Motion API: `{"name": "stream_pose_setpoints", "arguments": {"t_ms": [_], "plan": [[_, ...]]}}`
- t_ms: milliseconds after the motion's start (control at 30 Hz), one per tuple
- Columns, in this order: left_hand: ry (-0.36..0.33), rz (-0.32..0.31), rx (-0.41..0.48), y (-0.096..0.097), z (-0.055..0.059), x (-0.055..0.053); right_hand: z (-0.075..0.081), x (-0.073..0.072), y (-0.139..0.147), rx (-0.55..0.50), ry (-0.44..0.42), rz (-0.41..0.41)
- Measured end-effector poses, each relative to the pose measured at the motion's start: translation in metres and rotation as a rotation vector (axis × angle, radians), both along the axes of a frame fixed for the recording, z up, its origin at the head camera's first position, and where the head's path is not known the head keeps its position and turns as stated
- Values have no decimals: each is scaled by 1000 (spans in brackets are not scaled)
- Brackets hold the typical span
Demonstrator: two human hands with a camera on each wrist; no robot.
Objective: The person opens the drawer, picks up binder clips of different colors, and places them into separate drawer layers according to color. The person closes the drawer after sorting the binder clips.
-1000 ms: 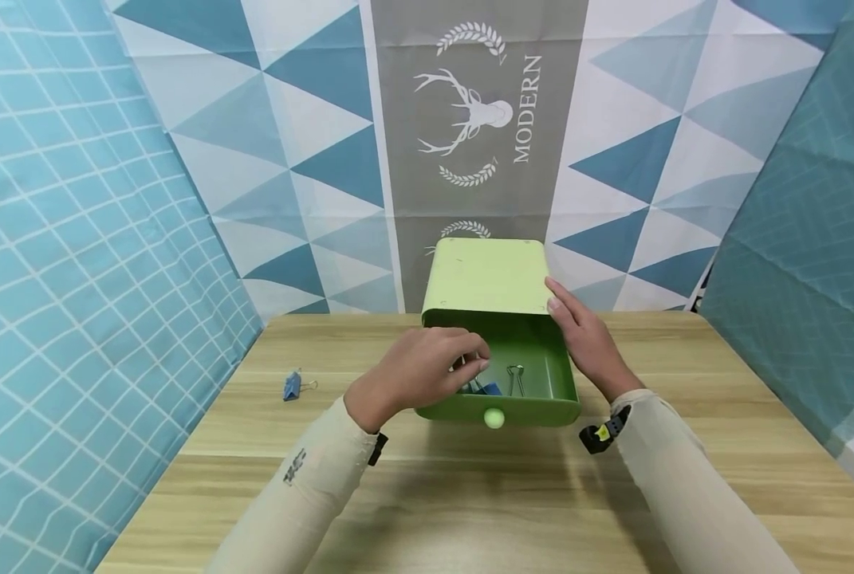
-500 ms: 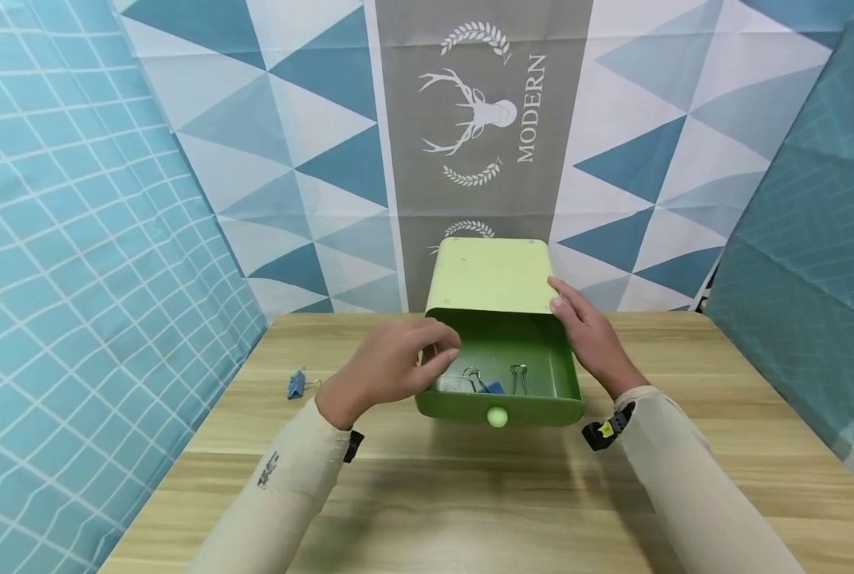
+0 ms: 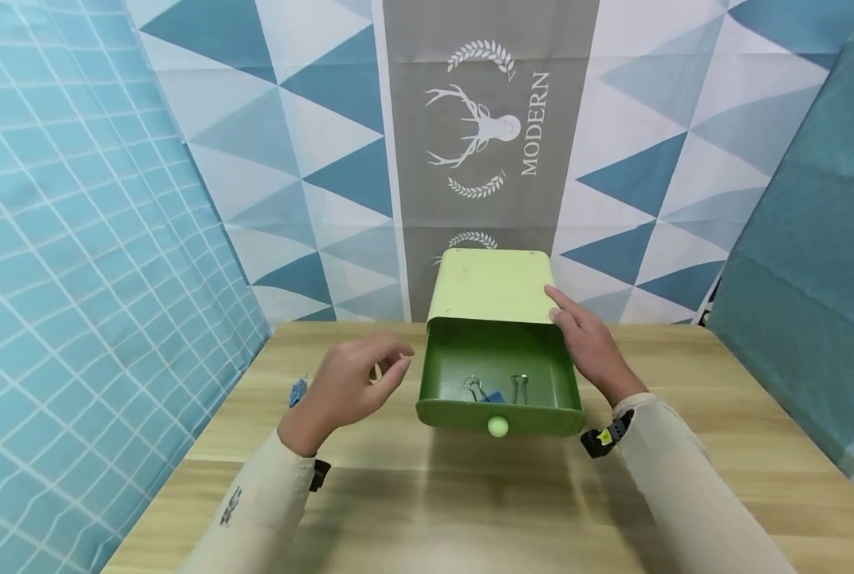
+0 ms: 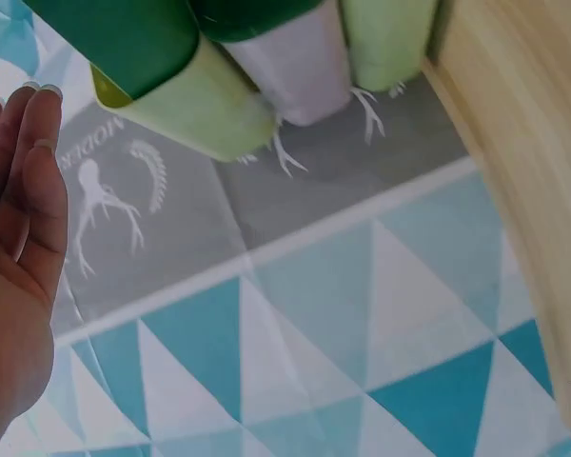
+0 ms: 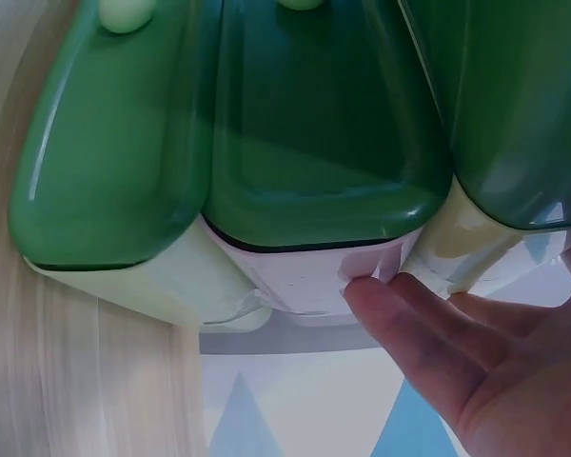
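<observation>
A small drawer cabinet with a lime-green top (image 3: 494,283) stands at the back of the table, its uppermost green drawer (image 3: 441,367) pulled out. Inside that drawer, near its front, lie binder clips (image 3: 497,396) with blue bodies and wire handles. My left hand (image 3: 348,383) hovers left of the drawer, fingers loosely bent and holding nothing visible. Beyond its wrist sits another blue binder clip (image 3: 297,392), partly hidden. My right hand (image 3: 595,351) rests against the cabinet's right side; in the right wrist view its extended fingers (image 5: 409,328) touch the side wall.
Below the open drawer, closed green drawers (image 5: 314,124) are stacked, with round pale knobs (image 5: 126,11). The wooden table (image 3: 470,510) meets a patterned cloth backdrop (image 3: 326,159) behind the cabinet. A blue gridded cloth (image 3: 75,279) hangs on the left.
My left hand has moved leftward from over the open drawer to beside it, uncovering the drawer's left part. The right hand keeps its place on the cabinet. The head view has tilted slightly.
</observation>
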State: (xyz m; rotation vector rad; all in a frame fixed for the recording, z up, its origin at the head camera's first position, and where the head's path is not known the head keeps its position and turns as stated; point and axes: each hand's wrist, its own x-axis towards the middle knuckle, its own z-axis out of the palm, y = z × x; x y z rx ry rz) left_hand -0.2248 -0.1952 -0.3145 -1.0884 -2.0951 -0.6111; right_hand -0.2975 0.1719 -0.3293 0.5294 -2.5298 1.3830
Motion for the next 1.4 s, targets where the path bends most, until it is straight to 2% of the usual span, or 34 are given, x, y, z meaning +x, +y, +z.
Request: {"name": "stream_pose_setpoints", "arguments": {"t_ms": [133, 267, 467, 667, 800, 1000, 1100, 1200, 1300, 1400], "plan": [[-24, 34, 11, -13, -15, 2, -6, 2, 0, 14, -5, 2], [-51, 85, 6, -22, -21, 1, -4, 1, -1, 10, -3, -7], [-133, 147, -5, -32, -28, 3, -3, 2, -3, -10, -11, 1], [-229, 212, -36, -46, -48, 7, -5, 3, -2, -15, -19, 1], [-279, 227, -58, -53, -60, 7, -7, 3, -2, -12, -16, -9], [-299, 244, -84, -61, -70, 5, -8, 3, 0, -14, -13, -17], [-320, 306, -108, -64, -75, 5, -7, 3, 1, -16, -12, -14], [-372, 417, -131, -66, -79, 6, -6, 3, 0, -15, -9, -9], [-446, 535, -135, -69, -82, 9, -3, 2, 0, -14, -5, -3], [-522, 612, -138, -72, -86, 9, -4, 2, 0, -18, -8, -5]]}}
